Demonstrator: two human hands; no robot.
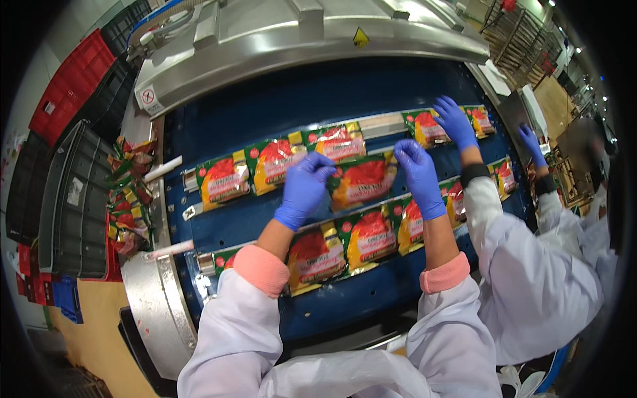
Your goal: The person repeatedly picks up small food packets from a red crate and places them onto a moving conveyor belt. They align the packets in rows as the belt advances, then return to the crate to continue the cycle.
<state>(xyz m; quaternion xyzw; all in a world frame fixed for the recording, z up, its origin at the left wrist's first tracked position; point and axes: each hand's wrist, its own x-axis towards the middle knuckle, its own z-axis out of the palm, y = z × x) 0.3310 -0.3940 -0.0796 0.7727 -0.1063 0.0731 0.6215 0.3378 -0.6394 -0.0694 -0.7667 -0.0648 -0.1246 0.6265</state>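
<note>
Between my gloved hands is a green, red and yellow plastic food pouch (pixel 363 183), held up by its two upper corners over the blue conveyor belt (pixel 239 117). My left hand (pixel 307 186), in a blue glove, pinches the left corner. The right corner is between the thumb and fingers of my right hand (pixel 418 174). Similar pouches lie side by side along a metal sealing bar (pixel 383 124) behind, among them one pouch (pixel 224 181) at the left end. A nearer row, with a pouch (pixel 316 256) beside my left forearm, is partly hidden by my arms.
At the right, a co-worker's gloved hand (pixel 455 122) is over the far row; another gloved hand (pixel 532 144) is beyond the belt. A steel machine lid (pixel 308 42) spans the back. More pouches (pixel 130 199) are piled at the left edge, beside grey crates (pixel 74 199) and a red crate (pixel 72 79).
</note>
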